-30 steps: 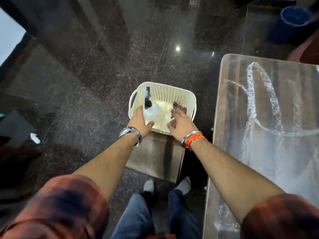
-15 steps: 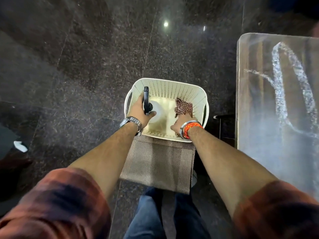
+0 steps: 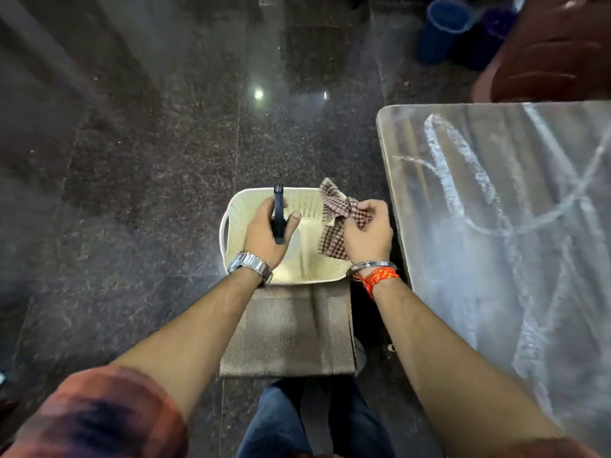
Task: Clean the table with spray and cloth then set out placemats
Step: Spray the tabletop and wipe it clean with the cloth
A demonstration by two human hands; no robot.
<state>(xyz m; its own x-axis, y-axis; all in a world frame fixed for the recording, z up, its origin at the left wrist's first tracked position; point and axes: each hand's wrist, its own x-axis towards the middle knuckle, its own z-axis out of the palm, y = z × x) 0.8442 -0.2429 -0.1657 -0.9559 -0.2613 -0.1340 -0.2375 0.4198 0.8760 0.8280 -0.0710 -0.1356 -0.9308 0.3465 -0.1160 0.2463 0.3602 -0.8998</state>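
Observation:
A cream perforated basket (image 3: 307, 200) sits on the dark floor in front of me. My left hand (image 3: 266, 234) grips the spray bottle (image 3: 278, 213) by its black trigger head, above the basket; the pale bottle body is mostly hidden under the hand. My right hand (image 3: 368, 231) holds a brown checked cloth (image 3: 337, 209) lifted over the basket's right rim. A stack of brown woven placemats (image 3: 287, 335) lies just in front of the basket, near my feet. The table (image 3: 496, 226), covered in clear plastic sheeting, stands to the right.
Dark polished stone floor surrounds the basket. A blue bucket (image 3: 441, 28) stands at the far right, beside a dark maroon seat (image 3: 555, 51) behind the table. My legs (image 3: 307, 421) in blue jeans show at the bottom.
Both hands have risen out of the basket: the left lifts the spray bottle, the right lifts the checked cloth up over the right rim. The view has pulled back.

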